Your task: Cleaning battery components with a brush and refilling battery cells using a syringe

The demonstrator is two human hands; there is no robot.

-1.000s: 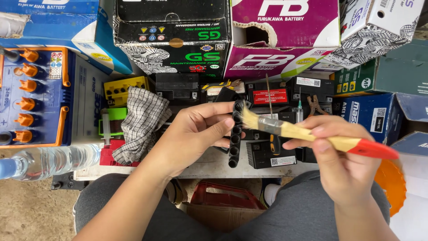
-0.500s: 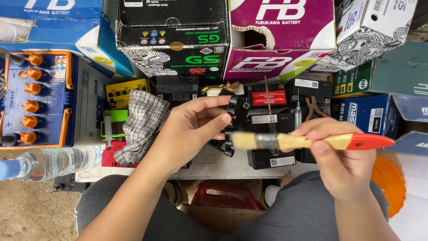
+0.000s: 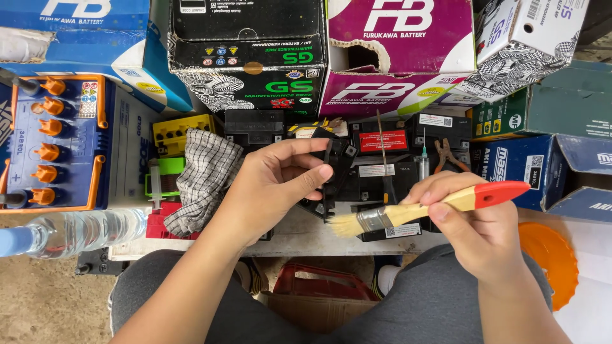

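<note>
My left hand [image 3: 271,188] grips a black plastic strip of joined caps [image 3: 335,159], held upright above the bench. My right hand [image 3: 475,226] holds a paintbrush [image 3: 421,210] with a pale wooden handle, red end and light bristles. The bristles point left and down, just below the strip's lower end and beside my left fingers. Small black batteries [image 3: 389,175] lie on the bench behind both hands.
A checked cloth [image 3: 204,172] lies left of my left hand. A large blue battery with orange caps [image 3: 54,143], a water bottle [image 3: 70,232], stacked battery boxes [image 3: 252,57], pliers [image 3: 446,156], a syringe [image 3: 423,162] and an orange disc [image 3: 548,251] surround the bench.
The brush has swept down along the black strip, from its top to below its lower end, and its handle now tilts up to the right. My left hand has turned the strip slightly.
</note>
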